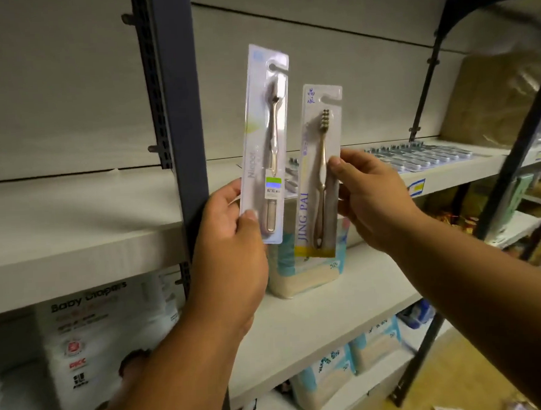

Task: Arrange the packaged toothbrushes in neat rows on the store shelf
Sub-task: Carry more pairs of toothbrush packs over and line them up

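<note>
On my feed, at the far left under the upper shelf (76,233), I note a white carton marked "Baby Diapers" (91,339). Next comes a dark upright post (180,115) of the rack, running from top to bottom of the view. The left hand (230,238) is raised in front of that post and pinches the bottom end of the first toothbrush pack (265,136), with the thumb on the front face and the fingers behind. This pack is upright, brush head up, with a coloured price sticker (274,186) on its lower half. Just beside it, held lower and apparently not touching it, is the second toothbrush pack (319,177), printed "JING PAI", also upright with the bristles at the top. The right hand (369,199) pinches it at its right edge about halfway up, thumb in front and fingers behind. Both packs are held in the air in front of the shelf, neither resting on it. Below them, on the next shelf down, stands a soft pack in pale blue and cream (298,275). Further right on the upper shelf, laid toothbrush packs (423,157) lie flat in rows; a label (417,188) sits on the shelf edge below them. At the far right, a brown wrapped bundle (495,99) rests on the same shelf.
</note>
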Demonstrator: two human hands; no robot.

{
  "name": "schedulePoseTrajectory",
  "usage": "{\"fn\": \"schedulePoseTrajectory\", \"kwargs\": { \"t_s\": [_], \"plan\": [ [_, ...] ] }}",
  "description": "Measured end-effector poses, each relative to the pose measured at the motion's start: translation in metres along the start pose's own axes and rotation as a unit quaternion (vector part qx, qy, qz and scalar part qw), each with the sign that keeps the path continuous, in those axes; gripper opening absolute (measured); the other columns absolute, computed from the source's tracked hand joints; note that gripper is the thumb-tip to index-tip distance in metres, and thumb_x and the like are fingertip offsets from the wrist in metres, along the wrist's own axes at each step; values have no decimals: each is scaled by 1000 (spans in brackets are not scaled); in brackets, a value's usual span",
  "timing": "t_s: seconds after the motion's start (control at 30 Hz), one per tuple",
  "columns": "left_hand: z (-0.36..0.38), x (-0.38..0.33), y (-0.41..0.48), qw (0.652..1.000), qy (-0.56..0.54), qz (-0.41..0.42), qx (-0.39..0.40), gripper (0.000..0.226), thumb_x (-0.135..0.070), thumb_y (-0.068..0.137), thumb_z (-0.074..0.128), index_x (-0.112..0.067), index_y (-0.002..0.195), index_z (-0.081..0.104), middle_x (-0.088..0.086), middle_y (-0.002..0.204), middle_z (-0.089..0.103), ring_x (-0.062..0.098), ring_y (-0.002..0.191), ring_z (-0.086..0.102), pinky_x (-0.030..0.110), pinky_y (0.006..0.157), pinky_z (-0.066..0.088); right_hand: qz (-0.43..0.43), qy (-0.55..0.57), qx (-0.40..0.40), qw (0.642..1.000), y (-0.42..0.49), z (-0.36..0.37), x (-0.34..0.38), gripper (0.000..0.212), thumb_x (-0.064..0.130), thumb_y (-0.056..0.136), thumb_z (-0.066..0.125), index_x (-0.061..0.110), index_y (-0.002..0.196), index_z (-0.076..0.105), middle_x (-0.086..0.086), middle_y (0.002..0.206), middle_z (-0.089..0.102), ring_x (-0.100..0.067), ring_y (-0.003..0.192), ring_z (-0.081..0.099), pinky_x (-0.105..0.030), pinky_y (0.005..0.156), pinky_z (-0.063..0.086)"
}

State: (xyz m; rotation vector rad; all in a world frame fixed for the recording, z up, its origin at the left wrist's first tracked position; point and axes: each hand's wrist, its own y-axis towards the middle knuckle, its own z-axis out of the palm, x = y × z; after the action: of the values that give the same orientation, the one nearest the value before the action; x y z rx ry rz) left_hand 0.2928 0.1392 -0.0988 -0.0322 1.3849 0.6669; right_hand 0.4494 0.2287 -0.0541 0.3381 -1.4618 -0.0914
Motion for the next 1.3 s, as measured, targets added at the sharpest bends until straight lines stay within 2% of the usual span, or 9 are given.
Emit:
{"fn": "schedulePoseTrajectory", "kwargs": {
  "t_s": [0.3,0.37,0.47,0.67,0.8,0.9,1.0,1.17,1.3],
  "plan": [
    [14,8,24,997,38,60,-35,63,-2,103,40,-61,122,52,-11,133,64,11,119,64,48,103,50,-9,22,40,999,59,-3,-7,20,19,105,52,11,113,68,-6,86,70,-17,68,68,-30,61,57],
    [18,11,26,994,51,69,-62,68,-1,103,40,-66,121,51,-12,136,62,11,123,61,48,105,48,-6,36,60,998,70,-3,-9,19,18,105,53,9,112,68,-11,92,70,-25,76,68,-40,70,62],
    [30,14,32,989,65,76,-111,67,-1,103,40,-65,122,53,-9,137,62,15,120,63,53,101,51,-3,43,90,995,89,-7,-14,18,18,104,55,9,105,70,-13,90,70,-31,80,66,-55,89,57],
    [62,13,38,969,71,90,-218,61,-4,99,41,-59,117,60,-4,138,62,22,124,61,51,103,50,-3,73,165,984,126,-25,-13,18,12,102,56,-1,109,67,-17,87,69,-30,75,66,-45,79,57],
    [72,11,37,962,77,81,-249,56,1,103,42,-51,116,58,-6,134,64,7,109,69,40,94,57,7,106,187,977,143,-30,-12,12,9,101,57,3,95,66,0,60,65,-10,49,60,-25,56,54],
    [72,7,34,957,102,79,-261,54,1,104,41,-48,121,57,-10,127,68,5,103,70,42,94,57,15,113,202,973,152,-29,-6,14,10,100,57,6,91,66,6,54,63,-6,46,58,-20,52,50],
    [67,2,35,949,149,77,-266,56,-4,105,42,-55,124,56,-11,132,65,8,106,69,42,89,60,19,97,207,973,157,-29,-4,14,13,99,59,10,89,69,5,57,65,-8,51,58,-23,58,51],
    [61,-6,39,940,188,87,-273,53,-6,104,43,-50,130,55,-12,126,67,-1,104,68,12,70,54,35,89,218,971,160,-23,-10,15,15,98,62,12,87,72,0,70,72,-11,59,62,-32,73,51],
    [60,-9,41,943,193,83,-259,53,-6,104,43,-51,129,54,-10,131,64,8,115,64,10,63,51,37,100,231,967,162,-15,-8,14,14,99,61,9,96,73,-9,85,75,-23,78,63,-39,85,56]
  ]
}}
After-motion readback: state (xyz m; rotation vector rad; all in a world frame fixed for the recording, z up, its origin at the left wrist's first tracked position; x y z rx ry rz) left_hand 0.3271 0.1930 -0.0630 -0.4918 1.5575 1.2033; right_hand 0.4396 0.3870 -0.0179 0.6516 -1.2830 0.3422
